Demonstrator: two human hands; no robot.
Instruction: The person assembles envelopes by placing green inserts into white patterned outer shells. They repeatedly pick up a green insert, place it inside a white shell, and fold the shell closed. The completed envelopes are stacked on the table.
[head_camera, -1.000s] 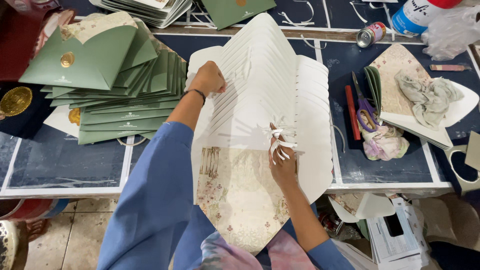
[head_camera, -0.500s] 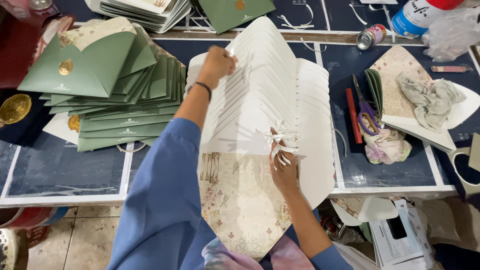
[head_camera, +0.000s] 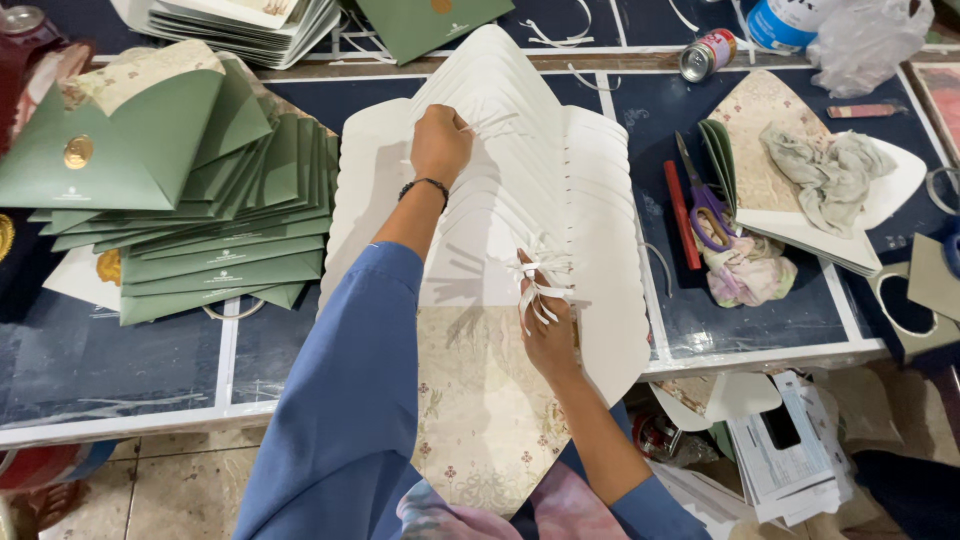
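Observation:
A fanned stack of unfolded white envelope blanks (head_camera: 590, 200) lies across the dark table (head_camera: 120, 360), its floral-printed flap hanging over the near edge. My left hand (head_camera: 441, 141), in a blue sleeve with a dark bracelet, reaches to the far part of the stack and pinches a thin white paper strip (head_camera: 495, 123). My right hand (head_camera: 545, 325) rests on the near part of the stack and holds a bunch of thin white strips (head_camera: 545, 275) between its fingers.
Finished green envelopes with gold seals (head_camera: 170, 200) are fanned out on the left. On the right lie purple-handled scissors (head_camera: 705, 205), a red stick (head_camera: 682, 215), crumpled cloths (head_camera: 825, 170), more blanks and a can (head_camera: 706, 54). Papers (head_camera: 790, 450) sit below the table's edge.
My left hand has moved away from me, from the left edge of the stack up to its far part, and now pinches a strip. My right hand has stayed in place.

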